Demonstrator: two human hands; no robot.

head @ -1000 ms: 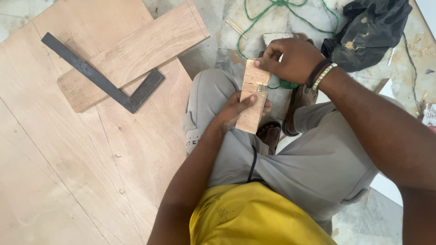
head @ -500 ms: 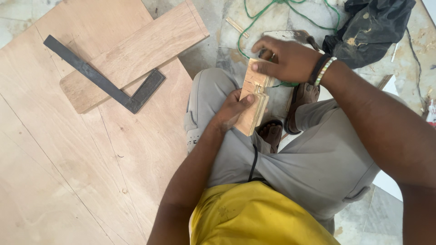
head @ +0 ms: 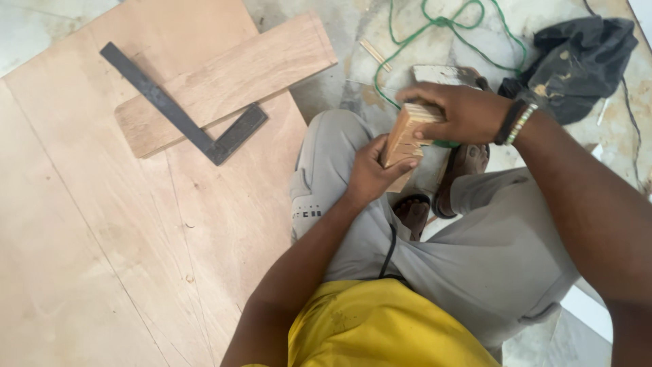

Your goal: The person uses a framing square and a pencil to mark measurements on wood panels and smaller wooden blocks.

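The left hand (head: 370,178) is wrapped around the lower end of a small wooden block (head: 402,139), thumb pressed on its face, while the right hand (head: 454,112) clamps over its notched top, both above the person's knee. This looks like fitting or working the block's cut end. A steel square (head: 183,122) lies on a plank (head: 227,81), well left of both hands.

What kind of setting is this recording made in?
Probably an informal carpentry spot on a floor: a large plywood sheet carries a board and a dark metal square, while both hands hold a small wood block over the person's lap.
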